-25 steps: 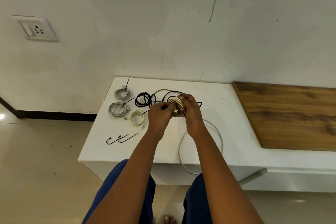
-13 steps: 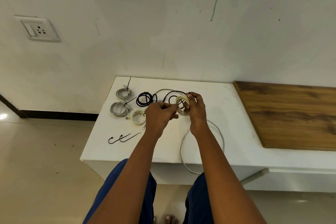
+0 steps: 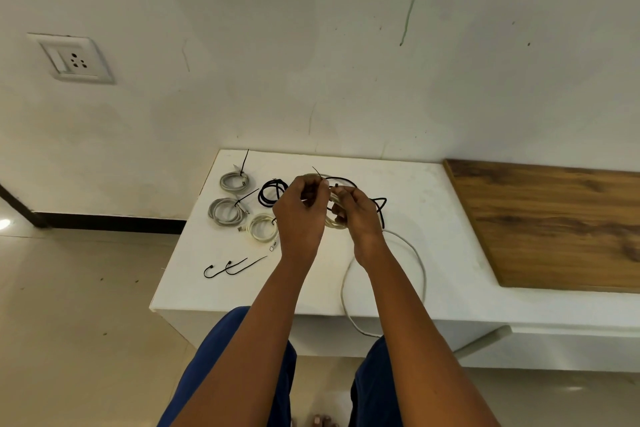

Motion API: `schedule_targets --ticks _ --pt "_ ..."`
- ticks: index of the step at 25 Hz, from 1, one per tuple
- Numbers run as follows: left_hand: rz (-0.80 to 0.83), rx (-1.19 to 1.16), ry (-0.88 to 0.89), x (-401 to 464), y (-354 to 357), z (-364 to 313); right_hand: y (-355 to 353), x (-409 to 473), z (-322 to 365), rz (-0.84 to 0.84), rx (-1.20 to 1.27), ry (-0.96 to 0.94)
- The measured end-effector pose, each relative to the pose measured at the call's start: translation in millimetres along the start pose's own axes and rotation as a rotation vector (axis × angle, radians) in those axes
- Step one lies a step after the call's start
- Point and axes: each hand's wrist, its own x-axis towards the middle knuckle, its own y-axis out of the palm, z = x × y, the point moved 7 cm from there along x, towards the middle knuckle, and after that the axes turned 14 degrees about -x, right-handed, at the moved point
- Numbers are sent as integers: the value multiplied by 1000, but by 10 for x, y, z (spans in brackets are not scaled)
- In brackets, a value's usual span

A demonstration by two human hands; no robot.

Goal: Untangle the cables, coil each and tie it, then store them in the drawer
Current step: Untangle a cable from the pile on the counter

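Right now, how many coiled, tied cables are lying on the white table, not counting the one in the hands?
3, all left of the hands: a grey coil nearest the wall, a second grey coil below it, and a cream coil beside the left hand. The hands may hide more.

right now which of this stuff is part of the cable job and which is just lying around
Part of the job:
- cream cable coil held by the left hand and right hand
- black zip tie at the left hand
- three tied coils
- black cable
- loose white cable
- spare zip ties

Just there:
- wall socket
- wooden panel
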Motion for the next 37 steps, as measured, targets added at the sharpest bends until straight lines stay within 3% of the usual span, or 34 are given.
schedule_targets --ticks 4,8,16,37 --pt "7 39 78 4 10 -75 9 -16 8 -3 1 12" --pt "84 231 274 -49 77 -220 12 -19 -5 -9 14 43" --pt "207 382 387 -62 186 -276 -22 -9 -56 -56 43 104" --pt "195 431 406 -40 174 -292 -17 -16 -21 -45 52 76"
